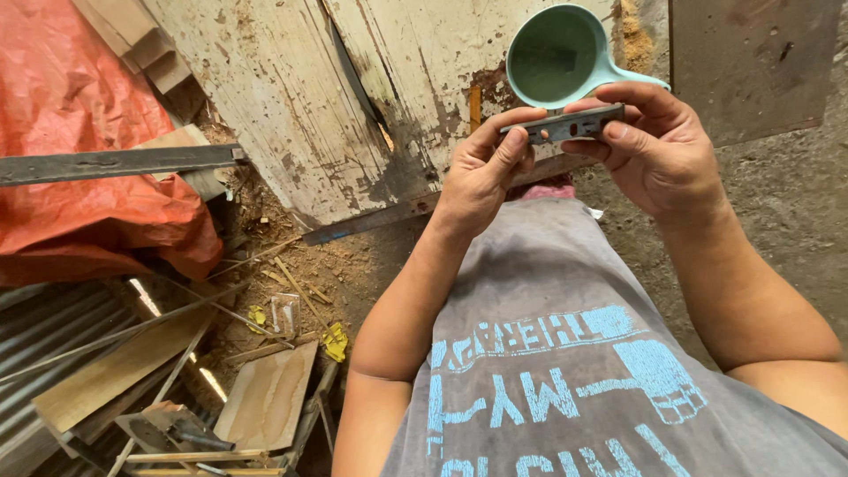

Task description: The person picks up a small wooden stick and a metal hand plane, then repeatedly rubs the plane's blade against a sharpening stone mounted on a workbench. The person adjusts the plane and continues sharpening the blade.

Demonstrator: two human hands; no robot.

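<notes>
Head view | left hand (481,168) and right hand (658,146) fingers pinching metal blade (565,125) ends

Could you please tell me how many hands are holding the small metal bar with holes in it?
2. The left hand pinches the metal bar at its left end; the right hand grips its right end, below the green scoop. No other hands show.

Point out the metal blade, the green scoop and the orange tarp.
metal blade (565,124): head view, middle of the flat bar held between both hands.
green scoop (555,56): head view, inside of the bowl.
orange tarp (79,115): head view, middle of the crumpled sheet.
</notes>
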